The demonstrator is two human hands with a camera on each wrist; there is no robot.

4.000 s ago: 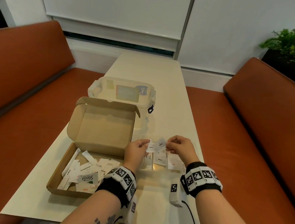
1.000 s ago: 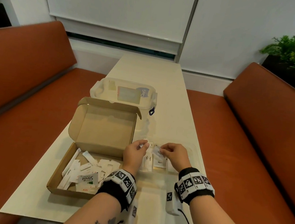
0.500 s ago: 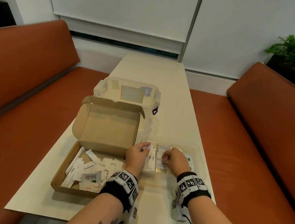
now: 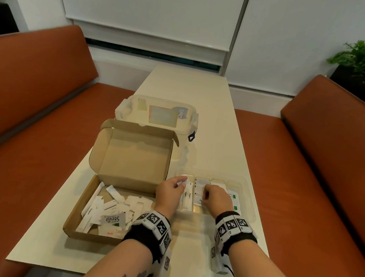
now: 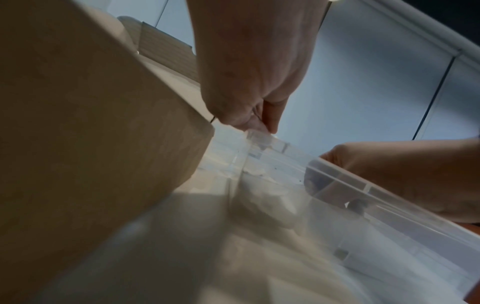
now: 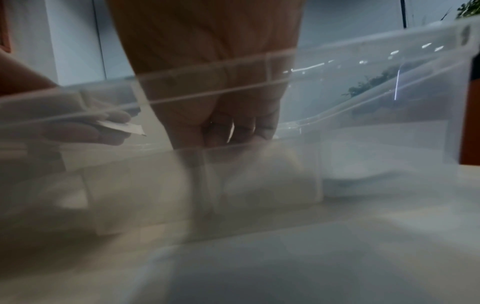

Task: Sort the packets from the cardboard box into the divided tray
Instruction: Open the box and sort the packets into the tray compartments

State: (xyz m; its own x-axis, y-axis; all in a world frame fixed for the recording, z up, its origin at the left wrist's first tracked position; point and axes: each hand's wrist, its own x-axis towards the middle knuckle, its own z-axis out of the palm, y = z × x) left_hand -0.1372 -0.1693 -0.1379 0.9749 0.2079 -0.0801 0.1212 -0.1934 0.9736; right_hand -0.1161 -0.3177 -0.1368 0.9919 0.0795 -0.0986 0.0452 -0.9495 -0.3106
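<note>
The open cardboard box (image 4: 77, 213) sits at the left with several white packets (image 4: 97, 208) and a Stevia packet (image 4: 113, 219) inside. To its right is the clear divided tray (image 4: 248, 200). Sugar sticks (image 4: 187, 199) lie in its left compartment and Stevia packets (image 4: 234, 200) in its right one. My left hand (image 4: 182, 181) pinches a small white packet (image 6: 122, 127) above the left compartment. My right hand (image 4: 205, 193) reaches into the middle compartment, fingers curled down onto a white packet (image 4: 198, 202). From the right wrist, the blurred tray wall (image 6: 337, 67) hides its fingertips (image 6: 228, 135).
A clear lidded plastic container (image 4: 157, 114) stands behind the box's raised lid (image 4: 132, 156). Orange benches (image 4: 38, 105) run along both long sides of the narrow table (image 4: 211, 118). A small tagged device (image 4: 218, 259) with a cable lies by my right wrist.
Both hands have come down from holding packets together above the tray. The right hand has gone into the middle compartment; the left hand stays over the left compartment with its packet.
</note>
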